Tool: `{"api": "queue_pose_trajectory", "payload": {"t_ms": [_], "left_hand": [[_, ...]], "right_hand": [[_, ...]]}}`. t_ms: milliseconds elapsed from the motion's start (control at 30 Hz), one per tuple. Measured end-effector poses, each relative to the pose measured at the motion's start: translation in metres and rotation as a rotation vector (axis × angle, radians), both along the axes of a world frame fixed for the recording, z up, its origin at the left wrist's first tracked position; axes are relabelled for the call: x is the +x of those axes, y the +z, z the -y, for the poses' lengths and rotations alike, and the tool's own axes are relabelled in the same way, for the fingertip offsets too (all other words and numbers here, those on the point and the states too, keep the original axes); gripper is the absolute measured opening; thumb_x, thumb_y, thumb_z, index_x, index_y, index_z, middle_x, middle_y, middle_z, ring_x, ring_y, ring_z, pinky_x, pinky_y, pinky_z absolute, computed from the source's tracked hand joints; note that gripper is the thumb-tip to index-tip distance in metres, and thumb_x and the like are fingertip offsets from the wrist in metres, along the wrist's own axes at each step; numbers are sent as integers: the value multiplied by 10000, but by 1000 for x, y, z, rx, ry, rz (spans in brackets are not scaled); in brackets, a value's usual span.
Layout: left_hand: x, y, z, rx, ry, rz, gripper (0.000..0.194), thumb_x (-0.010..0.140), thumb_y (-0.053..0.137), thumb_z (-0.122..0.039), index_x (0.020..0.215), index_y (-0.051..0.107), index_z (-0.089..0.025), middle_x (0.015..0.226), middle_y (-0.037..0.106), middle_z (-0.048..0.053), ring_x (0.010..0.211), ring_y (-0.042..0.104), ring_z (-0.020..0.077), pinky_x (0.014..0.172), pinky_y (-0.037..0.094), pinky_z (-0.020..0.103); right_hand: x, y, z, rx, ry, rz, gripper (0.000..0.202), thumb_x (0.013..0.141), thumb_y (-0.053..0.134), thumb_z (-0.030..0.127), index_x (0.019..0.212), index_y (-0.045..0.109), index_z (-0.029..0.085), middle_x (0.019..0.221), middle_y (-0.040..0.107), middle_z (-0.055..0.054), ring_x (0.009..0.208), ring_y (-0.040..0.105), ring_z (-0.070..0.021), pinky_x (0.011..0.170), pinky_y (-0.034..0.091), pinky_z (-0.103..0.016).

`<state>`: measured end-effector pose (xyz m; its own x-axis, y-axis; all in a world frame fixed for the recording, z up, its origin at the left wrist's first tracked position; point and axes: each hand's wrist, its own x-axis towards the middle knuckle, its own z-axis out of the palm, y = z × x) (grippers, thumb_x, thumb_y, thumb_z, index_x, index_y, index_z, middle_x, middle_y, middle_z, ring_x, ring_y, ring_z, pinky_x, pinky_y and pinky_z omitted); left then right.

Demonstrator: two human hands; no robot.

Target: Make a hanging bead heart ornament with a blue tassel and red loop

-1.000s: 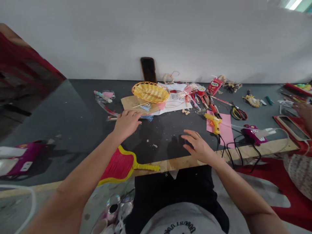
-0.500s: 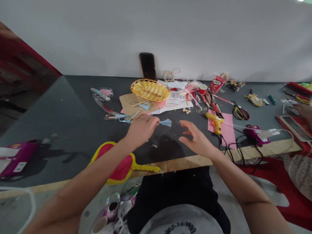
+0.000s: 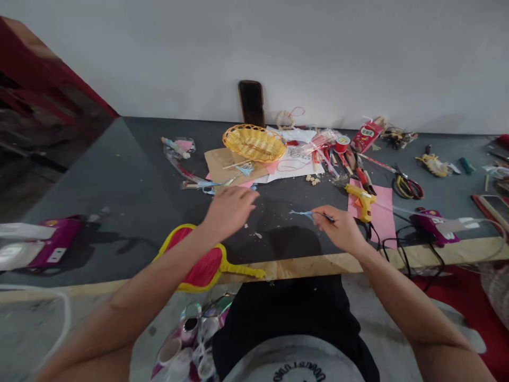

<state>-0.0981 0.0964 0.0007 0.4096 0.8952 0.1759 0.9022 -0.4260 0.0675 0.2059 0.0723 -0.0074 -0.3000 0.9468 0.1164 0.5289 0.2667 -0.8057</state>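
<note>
Dark grey worktable [image 3: 131, 175] against a white wall, cluttered at the back: yellow woven basket [image 3: 254, 142], yellow glue gun [image 3: 361, 198] on pink paper [image 3: 377, 212], red-and-yellow fan [image 3: 199, 264] at the near edge. Right hand [image 3: 342, 229] pinches a thin light-blue strip [image 3: 303, 214], held just above the table centre. Left hand [image 3: 229, 209] hovers loose and empty, fingers half curled, near the blue scraps [image 3: 210, 186].
</note>
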Motion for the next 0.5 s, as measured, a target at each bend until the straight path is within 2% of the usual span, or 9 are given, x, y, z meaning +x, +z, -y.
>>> {"api": "queue_pose_trajectory", "payload": {"t_ms": [33,100,133,200,300,367,400,433,500], "left_hand": [[-10,2,-5,-5,113,-52,329,919,536,-233,1231,635,-197,1277,663,142,1195,596,328,968,440,472],[-25,3,-17,-13,292,-112,385,929,529,-297,1296,594,-202,1340,617,148,1256,542,357,993,442,496],[-29,3,-22,-15,318,-121,418,934,524,-327,1334,566,-211,1372,593,150,1284,518,365,1013,433,516],[-28,1,-31,-20,284,-91,475,937,519,-348,1394,511,-219,1436,539,157,1348,464,365,1063,403,542],[-13,-2,-43,10,239,31,533,927,512,-295,1447,450,-195,1522,442,178,1414,402,363,1111,370,561],[-3,-1,-48,58,266,150,564,900,502,-216,1454,428,-136,1528,419,207,1424,393,357,1129,369,549],[0,0,-50,90,271,215,581,880,498,-177,1450,421,-99,1513,427,221,1424,393,347,1143,366,530],[1,1,-51,126,264,279,600,856,498,-146,1444,413,-61,1490,441,235,1425,392,334,1159,361,506],[0,2,-49,212,214,371,629,823,512,-132,1434,413,-20,1448,459,248,1423,388,320,1183,346,469]], "right_hand": [[6,-1,0,-12,-24,-7,238,945,544,355,947,716,191,716,687,-6,590,617,-119,597,460,-230],[14,-1,-4,-34,-57,-17,250,941,544,373,931,709,186,710,683,-8,579,615,-120,576,457,-227],[14,-1,-6,-41,-63,-18,249,939,543,371,928,707,184,709,684,-8,576,615,-120,570,455,-226],[7,1,-16,-46,-40,-2,239,937,542,354,930,707,181,713,690,-9,581,622,-124,582,464,-231],[-25,3,-38,-22,52,46,257,956,519,331,981,712,163,780,724,-37,665,665,-154,692,512,-273],[-50,2,-52,45,147,40,347,989,460,310,1216,644,122,1032,745,-112,875,707,-193,837,536,-324],[-60,1,-58,97,227,66,454,974,514,328,1366,542,101,1264,675,-169,1103,667,-232,966,507,-366],[-67,1,-62,161,292,123,585,945,582,376,1438,466,84,1428,557,-213,1301,553,-280,1075,442,-421],[-69,1,-64,277,362,229,692,913,640,424,1478,419,93,1556,402,-230,1473,335,-322,1178,321,-498]]}}
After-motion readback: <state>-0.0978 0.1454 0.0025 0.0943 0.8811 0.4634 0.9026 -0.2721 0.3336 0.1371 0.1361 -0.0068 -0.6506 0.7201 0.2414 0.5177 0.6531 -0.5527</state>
